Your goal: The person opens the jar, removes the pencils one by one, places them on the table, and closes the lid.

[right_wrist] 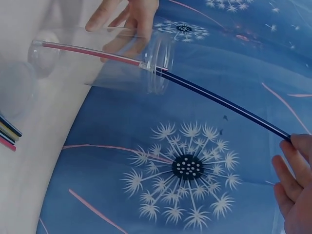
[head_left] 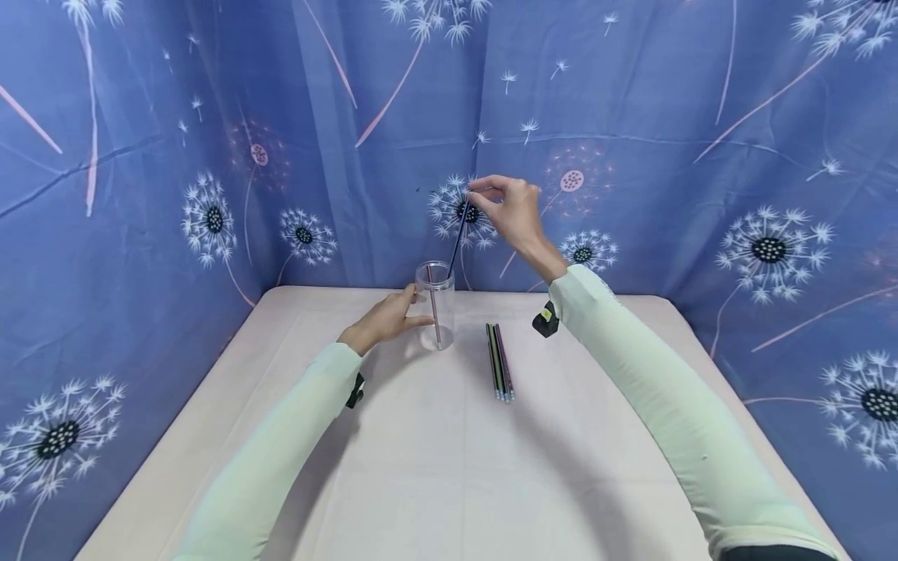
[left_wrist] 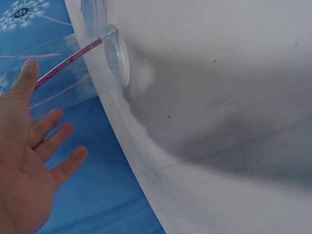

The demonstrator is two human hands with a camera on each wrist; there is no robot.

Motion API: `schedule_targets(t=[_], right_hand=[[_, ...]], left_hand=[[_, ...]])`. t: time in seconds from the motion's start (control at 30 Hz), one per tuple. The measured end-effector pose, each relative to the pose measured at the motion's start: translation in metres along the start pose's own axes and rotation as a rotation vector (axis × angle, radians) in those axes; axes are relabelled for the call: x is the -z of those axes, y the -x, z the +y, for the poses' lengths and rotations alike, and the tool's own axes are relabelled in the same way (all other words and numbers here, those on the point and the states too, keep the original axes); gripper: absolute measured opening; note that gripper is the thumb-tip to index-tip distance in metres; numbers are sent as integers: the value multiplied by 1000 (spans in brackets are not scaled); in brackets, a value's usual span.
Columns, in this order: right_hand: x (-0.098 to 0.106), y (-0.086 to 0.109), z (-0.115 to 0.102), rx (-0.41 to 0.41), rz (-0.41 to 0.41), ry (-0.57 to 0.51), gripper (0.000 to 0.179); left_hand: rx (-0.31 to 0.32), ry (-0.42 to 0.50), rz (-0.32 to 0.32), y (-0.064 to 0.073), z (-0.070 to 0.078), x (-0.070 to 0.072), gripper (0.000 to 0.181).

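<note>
A clear cylindrical jar (head_left: 444,312) stands upright near the table's far edge. My left hand (head_left: 386,318) holds it loosely from the left, thumb on the near side and fingers partly behind it. Inside leans a red pencil (right_wrist: 92,52), seen through the wall. With thumb and fingertips my right hand (head_left: 515,210) pinches the upper end of a dark blue pencil (right_wrist: 224,102), high above the jar. That pencil slants down to the jar's mouth, its lower end overlapping the rim. In the left wrist view the left hand (left_wrist: 29,161) has its fingers spread beside the jar.
Several pencils (head_left: 499,362) lie side by side on the table right of the jar, eraser ends toward me. The pale cloth (head_left: 421,467) covers the table. A blue dandelion-patterned curtain (head_left: 393,202) hangs close behind the table and along both sides.
</note>
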State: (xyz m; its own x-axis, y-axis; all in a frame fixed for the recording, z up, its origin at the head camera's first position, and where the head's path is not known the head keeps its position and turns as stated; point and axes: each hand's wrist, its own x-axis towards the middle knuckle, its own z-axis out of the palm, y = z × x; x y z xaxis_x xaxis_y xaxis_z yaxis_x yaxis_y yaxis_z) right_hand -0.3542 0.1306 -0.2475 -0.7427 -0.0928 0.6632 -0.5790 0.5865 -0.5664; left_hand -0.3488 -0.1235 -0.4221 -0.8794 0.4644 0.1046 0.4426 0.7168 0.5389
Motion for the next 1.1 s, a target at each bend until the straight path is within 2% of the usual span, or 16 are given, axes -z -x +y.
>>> schedule_targets(t=[0.47, 0.63, 0.83, 1.0, 1.1], right_hand=[[12, -7, -5, -31, 83, -25, 21], [14, -2, 0, -44, 77, -23, 20], [18, 11, 19, -98, 25, -12, 22], [22, 25, 42, -182, -35, 12, 22], [26, 34, 58, -203, -66, 47, 21]], left_hand=[[4, 10, -6, 0, -6, -2, 76], [9, 11, -7, 0, -7, -2, 76], [-5, 10, -11, 0, -7, -2, 78], [-11, 2, -10, -2, -7, -2, 79], [-8, -1, -7, -2, -7, -1, 79]])
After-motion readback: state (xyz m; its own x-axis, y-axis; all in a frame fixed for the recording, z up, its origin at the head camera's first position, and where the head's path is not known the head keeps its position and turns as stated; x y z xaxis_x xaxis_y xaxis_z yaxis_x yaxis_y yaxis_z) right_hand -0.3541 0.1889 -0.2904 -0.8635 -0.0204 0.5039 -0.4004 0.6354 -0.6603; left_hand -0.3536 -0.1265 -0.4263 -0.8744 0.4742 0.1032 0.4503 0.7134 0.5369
